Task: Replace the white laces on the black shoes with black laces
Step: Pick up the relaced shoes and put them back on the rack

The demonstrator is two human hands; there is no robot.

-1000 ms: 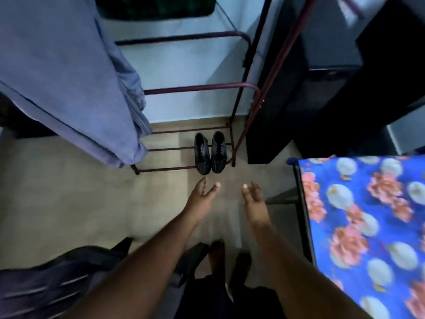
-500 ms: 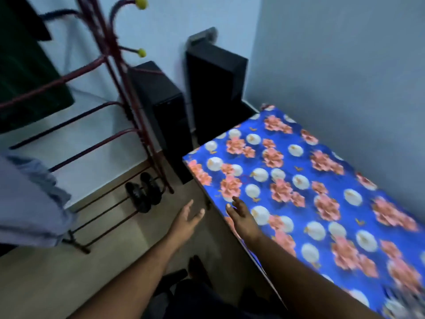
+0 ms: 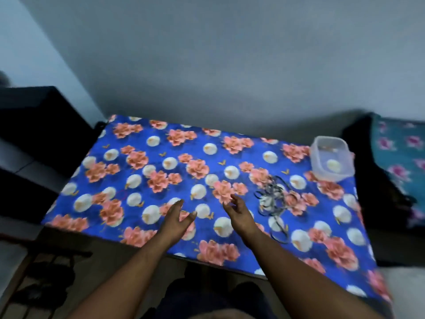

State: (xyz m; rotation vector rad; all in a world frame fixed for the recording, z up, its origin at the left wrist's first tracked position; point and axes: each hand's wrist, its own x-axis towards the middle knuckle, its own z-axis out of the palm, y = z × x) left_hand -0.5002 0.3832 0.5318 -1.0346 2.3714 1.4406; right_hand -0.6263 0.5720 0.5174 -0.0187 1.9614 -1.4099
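The view has swung away from the shoe rack: a second ago the black shoes sat on its lowest rail straight ahead, half a second ago they had slid to the left of the frame, and now the head camera looks squarely down on the table (image 3: 128, 171) with its blue floral cloth, the shoes no longer clearly in sight; only dark, blurred shapes show on the floor at lower left, too smeared to name. Both arms have stayed stretched forward through the turn. The left hand (image 3: 177, 218) hangs over the near middle of the cloth, fingers straight and loosely spread, grasping nothing. The right hand (image 3: 239, 214) is just beside it, fingers slightly bent and relaxed, also empty. The tangle of laces (image 3: 272, 199), dark strands with some pale ones mixed in, lies on the cloth near the right hand, to its right, with one dark loop trailing toward the near edge; neither hand touches it. At the far right corner of the table stands a clear plastic container (image 3: 331, 157), lidless and upright; whether anything lies in it cannot be told, since the cloth's pattern shows through the bottom. A dark cabinet (image 3: 39, 125) stands left of the table.
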